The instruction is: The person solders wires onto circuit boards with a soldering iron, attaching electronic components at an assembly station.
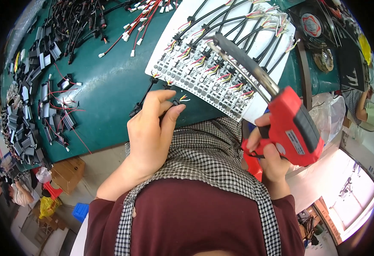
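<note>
Between the thumb and fingertips of my left hand (148, 130) is a black cable end (177, 103), its thin coloured wires fanned out toward the right. My right hand (274, 162) is wrapped round the handle of a red and black soldering gun (293, 126). The gun's metal rod and dark tube point up and left, over a white panel of small circuit boards (199, 79). Several black cables (225, 21) run from the boards toward the panel's far side, joined by red, yellow and white wires. My left fingertips are just off the panel's near left edge.
Loose black plastic housings (22, 123) lie heaped on the green table (105, 85) at the left. Black cables (78, 25) and red wires with white connectors (142, 21) are at the back. A fan (311, 24) and a solder-coloured roll (323, 59) stand at the right.
</note>
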A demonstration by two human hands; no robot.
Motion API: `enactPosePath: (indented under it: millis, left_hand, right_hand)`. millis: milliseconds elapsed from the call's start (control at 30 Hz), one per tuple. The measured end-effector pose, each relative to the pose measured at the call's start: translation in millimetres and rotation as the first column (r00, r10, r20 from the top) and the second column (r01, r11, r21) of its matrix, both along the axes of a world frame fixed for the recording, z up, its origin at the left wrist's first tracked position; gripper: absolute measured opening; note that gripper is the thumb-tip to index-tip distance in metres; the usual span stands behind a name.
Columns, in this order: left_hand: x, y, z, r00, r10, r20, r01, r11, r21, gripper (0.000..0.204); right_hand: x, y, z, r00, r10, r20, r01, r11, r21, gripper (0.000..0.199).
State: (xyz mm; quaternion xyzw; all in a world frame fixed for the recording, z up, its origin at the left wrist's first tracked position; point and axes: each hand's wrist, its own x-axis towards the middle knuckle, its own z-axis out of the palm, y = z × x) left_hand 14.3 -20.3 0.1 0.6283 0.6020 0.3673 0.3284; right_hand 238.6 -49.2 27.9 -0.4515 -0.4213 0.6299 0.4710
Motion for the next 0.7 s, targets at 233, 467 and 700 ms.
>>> enactPosePath:
  millis: [233,467,700]
  left_hand:
    - [0.0,6.9,-7.9,0.966,0.022,-0.256,0.0,0.996,0.087,0.016]
    - [2.0,9.9,-10.3,0.947,0.031,-0.32,0.005,0.994,0.112,0.02]
    - [0.6,11.5,-9.9,0.945,0.036,-0.326,0.004,0.992,0.123,0.018]
  right_hand:
    - [15.9,-16.5,-5.8,0.995,0.067,-0.067,-0.075,0.991,-0.11,0.061]
    - [19.1,-15.8,-4.1,0.98,0.131,0.151,-0.101,0.976,-0.191,0.069]
    - [21.2,-17.1,-9.1,0.99,0.094,0.108,-0.066,0.969,-0.238,0.062]
